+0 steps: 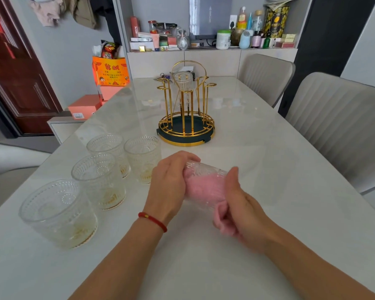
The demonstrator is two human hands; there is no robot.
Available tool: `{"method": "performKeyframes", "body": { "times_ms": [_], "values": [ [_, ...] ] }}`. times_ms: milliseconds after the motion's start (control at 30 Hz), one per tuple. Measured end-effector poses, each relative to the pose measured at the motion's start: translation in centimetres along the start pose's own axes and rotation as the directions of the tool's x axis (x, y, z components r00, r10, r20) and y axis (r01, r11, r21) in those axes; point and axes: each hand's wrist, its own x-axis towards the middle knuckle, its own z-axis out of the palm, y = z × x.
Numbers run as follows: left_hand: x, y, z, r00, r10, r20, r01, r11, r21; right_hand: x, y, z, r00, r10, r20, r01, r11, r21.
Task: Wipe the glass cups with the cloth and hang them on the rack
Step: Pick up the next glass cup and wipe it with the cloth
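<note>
My left hand [171, 180] grips a patterned glass cup [206, 169] lying on its side above the table. A pink cloth [204, 187] is stuffed inside the cup, and its tail is bunched in my right hand [240, 208] at the cup's mouth. Several more glass cups stand upright on the left: one nearest [59, 213], one behind it [97, 180], and two farther back [107, 148] [143, 156]. The gold rack [186, 109] stands in the middle of the table with one cup [183, 81] hung upside down on a peg.
The white table [268, 169] has two grey chairs [338, 126] along its right side. Keys [161, 77] lie behind the rack. Pink boxes [85, 107] and an orange bag [109, 70] sit off the table's far left. A cluttered shelf [214, 37] lines the back wall.
</note>
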Motion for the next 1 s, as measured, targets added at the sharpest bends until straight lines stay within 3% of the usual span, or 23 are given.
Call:
{"method": "performKeyframes", "body": {
  "times_ms": [100, 167, 233, 267, 333, 400, 500, 567, 633, 733, 833, 867, 933, 1000],
  "values": [
    [0.2, -1.2, -0.4, 0.956, 0.293, 0.018, -0.292, 0.956, -0.025, 0.1, -0.8, -0.2, 0.982, 0.131, 0.136, -0.179, 0.869, 0.460],
    [0.0, -1.1, -0.7, 0.933, 0.347, 0.095, -0.342, 0.937, -0.071, 0.4, -1.0, -0.6, 0.978, 0.121, 0.170, -0.194, 0.825, 0.530],
    [-0.1, -0.6, -0.6, 0.962, 0.185, 0.202, -0.155, 0.976, -0.154, 0.6, -0.9, -1.5, 0.994, 0.078, 0.077, -0.100, 0.934, 0.344],
    [-0.1, -0.3, -0.5, 0.960, 0.022, 0.278, 0.028, 0.984, -0.176, 0.7, -0.6, -2.0, 1.000, -0.011, 0.028, 0.008, 0.994, 0.109],
    [0.0, 0.1, -0.8, 0.856, -0.316, 0.409, 0.398, 0.908, -0.132, 0.2, -0.7, -2.1, 0.964, -0.254, 0.078, 0.265, 0.903, -0.338],
    [0.0, 0.2, -0.8, 0.783, -0.460, 0.418, 0.520, 0.853, -0.037, -0.1, -0.1, -1.9, 0.930, -0.318, 0.182, 0.366, 0.824, -0.433],
    [-0.3, 0.5, -0.4, 0.892, -0.346, 0.290, 0.380, 0.922, -0.072, -0.1, 0.1, -1.0, 0.949, -0.283, 0.139, 0.314, 0.879, -0.359],
    [-0.2, 0.5, -0.2, 0.961, -0.193, 0.197, 0.218, 0.970, -0.111, 0.0, -0.1, -0.6, 0.987, -0.141, 0.079, 0.156, 0.957, -0.246],
    [-0.2, -0.1, -0.3, 0.993, 0.004, 0.120, 0.008, 0.995, -0.100, 0.1, -0.3, -0.8, 0.999, 0.041, 0.023, -0.041, 0.999, 0.005],
    [-0.2, -0.8, -0.8, 0.949, 0.301, 0.096, -0.296, 0.953, -0.067, 0.3, -0.6, -1.0, 0.981, 0.111, 0.159, -0.169, 0.888, 0.427],
    [-0.2, -0.9, -1.1, 0.920, 0.371, 0.123, -0.363, 0.928, -0.080, 0.4, -0.8, -1.1, 0.967, 0.060, 0.246, -0.190, 0.814, 0.549],
    [-0.2, -0.8, -1.1, 0.935, 0.322, 0.149, -0.307, 0.945, -0.117, 0.4, -0.8, -1.2, 0.975, 0.056, 0.215, -0.158, 0.858, 0.489],
    [-0.1, -0.4, -0.9, 0.962, 0.063, 0.264, -0.008, 0.979, -0.202, 0.7, -0.3, -1.8, 0.993, 0.007, 0.116, -0.029, 0.982, 0.186],
    [0.0, 0.1, -1.0, 0.891, -0.264, 0.370, 0.352, 0.916, -0.192, 0.4, 0.0, -1.7, 0.980, -0.171, 0.096, 0.188, 0.961, -0.205]
  ]
}}
